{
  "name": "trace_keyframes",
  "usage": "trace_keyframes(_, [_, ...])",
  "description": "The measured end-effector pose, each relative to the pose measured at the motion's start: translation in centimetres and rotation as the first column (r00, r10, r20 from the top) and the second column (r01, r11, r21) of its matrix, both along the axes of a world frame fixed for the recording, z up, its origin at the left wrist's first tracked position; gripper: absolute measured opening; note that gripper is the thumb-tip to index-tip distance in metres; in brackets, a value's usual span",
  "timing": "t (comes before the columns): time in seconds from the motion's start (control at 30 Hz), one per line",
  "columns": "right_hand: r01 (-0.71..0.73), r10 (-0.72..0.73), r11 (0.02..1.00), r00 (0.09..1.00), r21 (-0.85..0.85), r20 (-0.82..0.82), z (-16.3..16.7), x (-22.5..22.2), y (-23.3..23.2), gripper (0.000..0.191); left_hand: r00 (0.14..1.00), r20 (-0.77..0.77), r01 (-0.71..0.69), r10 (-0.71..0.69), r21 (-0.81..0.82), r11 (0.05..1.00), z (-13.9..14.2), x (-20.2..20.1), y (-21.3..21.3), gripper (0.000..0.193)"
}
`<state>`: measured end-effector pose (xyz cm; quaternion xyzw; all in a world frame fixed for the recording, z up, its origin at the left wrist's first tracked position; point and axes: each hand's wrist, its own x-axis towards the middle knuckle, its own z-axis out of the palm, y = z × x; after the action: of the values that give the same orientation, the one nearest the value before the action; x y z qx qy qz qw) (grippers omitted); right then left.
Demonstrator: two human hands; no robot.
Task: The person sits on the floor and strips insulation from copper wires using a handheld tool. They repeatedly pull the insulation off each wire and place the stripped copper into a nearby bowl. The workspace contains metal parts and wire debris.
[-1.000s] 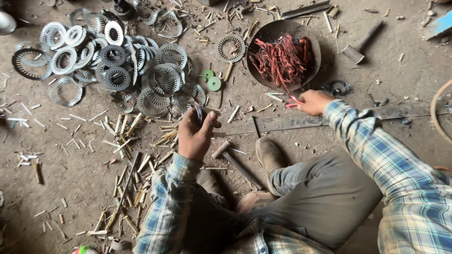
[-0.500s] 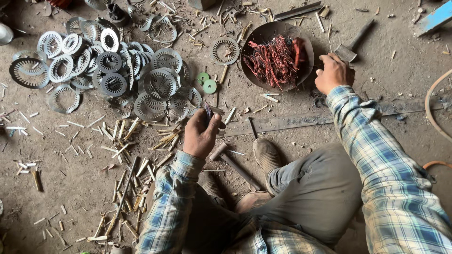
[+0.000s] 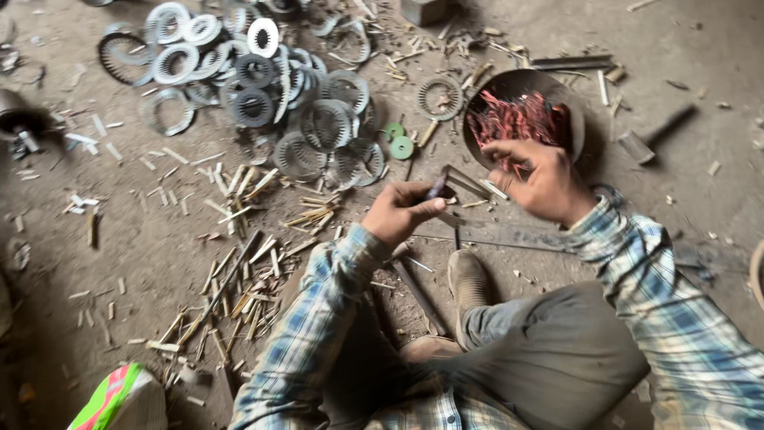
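1. The left hand [image 3: 402,211] has its grip closed round a small dark rod-like tool [image 3: 437,187], held just above the floor [image 3: 159,255]; what kind of tool it is stays unclear in the blur.
2. The right hand [image 3: 541,179] hovers at the near rim of the round pan [image 3: 567,111], fingers curled; I cannot tell whether its grip has any of the red copper wire [image 3: 513,119] in it.
3. Best pinch few strands and lift them straight, so that they do not tangle.
4. Counted: one pan; two green discs [image 3: 397,140]; one hammer [image 3: 649,139]; well over a dozen toothed metal rings [image 3: 263,80] heaped to the left.
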<state>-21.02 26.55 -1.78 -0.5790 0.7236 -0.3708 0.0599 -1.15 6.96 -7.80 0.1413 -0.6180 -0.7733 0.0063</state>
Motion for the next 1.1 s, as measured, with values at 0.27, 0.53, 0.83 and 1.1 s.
trace_keyframes(0.27, [0.026,-0.029,1.000,0.982,-0.016,-0.187,1.6,5.6,-4.2,0.046,0.982,-0.189,0.028,0.026,0.277,0.960,0.3,1.0,-1.0,0.039])
trace_keyframes(0.53, [-0.089,-0.028,0.963,0.904,-0.254,-0.427,-0.6,6.2,-7.3,0.030,0.981,0.029,-0.195,0.194,0.035,0.980,0.4,1.8,-2.2,0.048])
trace_keyframes(0.83, [-0.111,0.073,0.987,0.954,-0.118,-0.291,-2.6,6.6,-12.2,0.024,0.796,-0.153,-0.592,0.586,0.012,0.806,2.3,1.5,-4.4,0.044])
trace_keyframes(1.1, [-0.089,0.080,0.994,0.987,-0.060,-0.142,-6.0,4.2,-13.5,0.019,0.822,-0.298,-0.387,0.485,0.331,0.861,4.2,5.1,-6.4,0.034])
